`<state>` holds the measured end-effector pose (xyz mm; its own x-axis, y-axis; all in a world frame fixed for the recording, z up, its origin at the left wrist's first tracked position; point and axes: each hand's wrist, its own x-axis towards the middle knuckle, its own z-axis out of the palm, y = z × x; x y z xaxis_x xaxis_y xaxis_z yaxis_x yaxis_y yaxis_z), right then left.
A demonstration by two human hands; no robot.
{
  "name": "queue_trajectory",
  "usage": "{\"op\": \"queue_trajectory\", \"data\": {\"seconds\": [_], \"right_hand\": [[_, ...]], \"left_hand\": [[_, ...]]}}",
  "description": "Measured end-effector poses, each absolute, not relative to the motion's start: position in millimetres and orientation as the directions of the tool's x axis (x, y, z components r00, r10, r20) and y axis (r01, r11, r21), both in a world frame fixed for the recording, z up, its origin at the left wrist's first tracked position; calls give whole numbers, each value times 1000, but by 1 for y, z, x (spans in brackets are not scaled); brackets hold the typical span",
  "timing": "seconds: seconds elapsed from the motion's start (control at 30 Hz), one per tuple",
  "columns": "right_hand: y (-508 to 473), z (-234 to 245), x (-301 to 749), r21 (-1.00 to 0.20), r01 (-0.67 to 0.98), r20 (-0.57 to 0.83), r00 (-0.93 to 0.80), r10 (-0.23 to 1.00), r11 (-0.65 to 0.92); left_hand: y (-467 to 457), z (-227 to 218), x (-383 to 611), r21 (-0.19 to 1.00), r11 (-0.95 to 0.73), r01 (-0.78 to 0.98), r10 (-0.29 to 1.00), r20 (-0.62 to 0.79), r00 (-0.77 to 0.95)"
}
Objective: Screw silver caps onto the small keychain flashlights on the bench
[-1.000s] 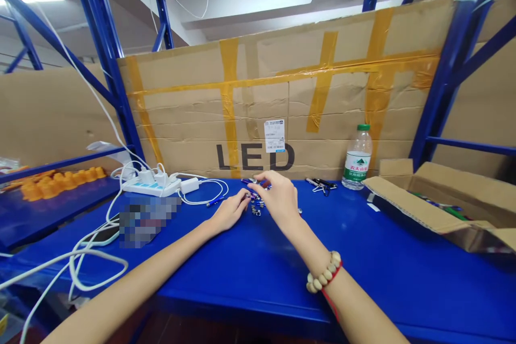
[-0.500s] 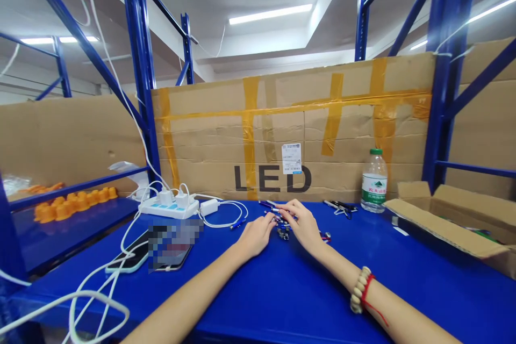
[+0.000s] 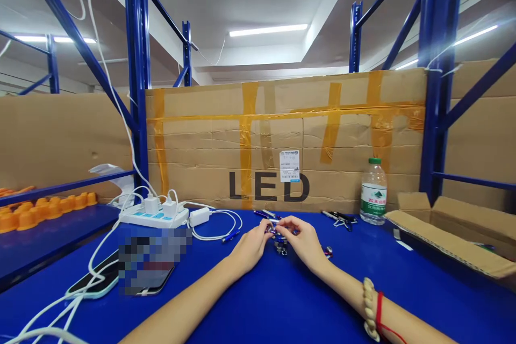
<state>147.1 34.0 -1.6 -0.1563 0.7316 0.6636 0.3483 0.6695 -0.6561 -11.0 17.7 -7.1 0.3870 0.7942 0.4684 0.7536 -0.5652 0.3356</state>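
My two bare hands meet above the blue tabletop (image 3: 250, 301), to the left of one clear plastic bottle with a green cap (image 3: 374, 196) and nearer me than it. My left hand (image 3: 250, 247) pinches one small silvery piece (image 3: 271, 228), partly hidden by the fingertips. My right hand (image 3: 302, 241) has thumb and forefinger drawn close beside it; I cannot tell whether anything sits between them. Under my fingers, left of the bottle, lies one cluster of small shiny silver and blue pieces (image 3: 281, 248), too crowded to count. One small red and silver piece (image 3: 328, 251) lies nearer the bottle, by my right wrist. Farther left of it is one slim blue pen (image 3: 230, 236), beyond the cluster. One group of black and silver pens (image 3: 339, 219), overlapping past counting, rests just left of the bottle; one open brown cardboard box (image 3: 443, 244) stands to its right. Well left of the bottle lie two dark-screened phones, one white power strip (image 3: 155, 216) with two white plugs, and one white adapter (image 3: 199, 217).
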Motion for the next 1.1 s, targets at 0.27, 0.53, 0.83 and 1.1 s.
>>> {"op": "queue_trajectory", "data": {"seconds": [0.27,0.53,0.83,1.1], "right_hand": [[41,-7,145,-802,135,567,-134,813,582],[37,-7,145,-950,-74,311,-252,916,302],[32,-3,149,-962,18,269,-136,953,274],[35,-6,149,-925,69,354,-201,914,373]], "left_hand": [[15,-6,-9,313,-640,702,745,477,466],[14,-7,-12,219,-713,666,641,587,494],[8,-6,-5,1,-631,776,610,619,495],[7,-9,-3,46,-524,850,702,589,401]]}}
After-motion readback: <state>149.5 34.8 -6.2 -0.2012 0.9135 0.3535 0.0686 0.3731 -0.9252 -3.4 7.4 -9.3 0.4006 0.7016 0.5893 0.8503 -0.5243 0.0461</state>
